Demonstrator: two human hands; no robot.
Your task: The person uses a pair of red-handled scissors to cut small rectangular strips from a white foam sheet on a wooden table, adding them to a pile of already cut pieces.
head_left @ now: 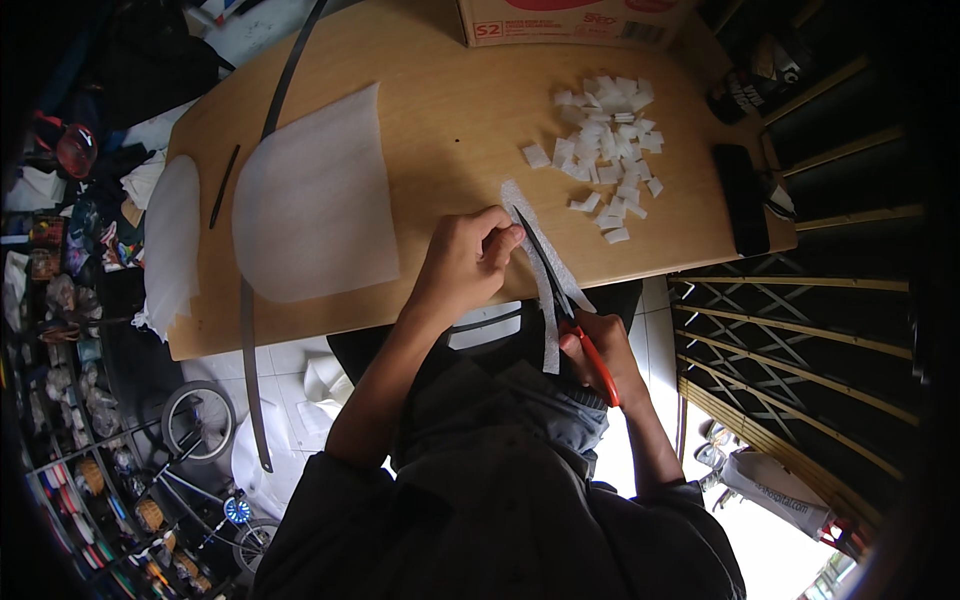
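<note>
My left hand (pixel 468 258) pinches the edge of a narrow white strip (pixel 512 192) of soft, sheet-like material near its far end. My right hand (pixel 612 347) holds a pair of scissors (pixel 541 248) with black blades and red handles. The blades point away from me and lie along the strip, which is split lengthwise into two tails, one on each side of the scissors. The near ends of the tails hang past the table's front edge. Just beyond, to the right, lies a loose heap of small white cut pieces (pixel 610 135).
Left on the wooden table (pixel 440 110) lie a large white sheet (pixel 320 200), another sheet (pixel 172 240), a black pen (pixel 224 188) and a long metal ruler (pixel 251 370). A cardboard box (pixel 560 28) stands behind; a dark phone (pixel 740 200) lies right, beside a folding gate (pixel 790 345).
</note>
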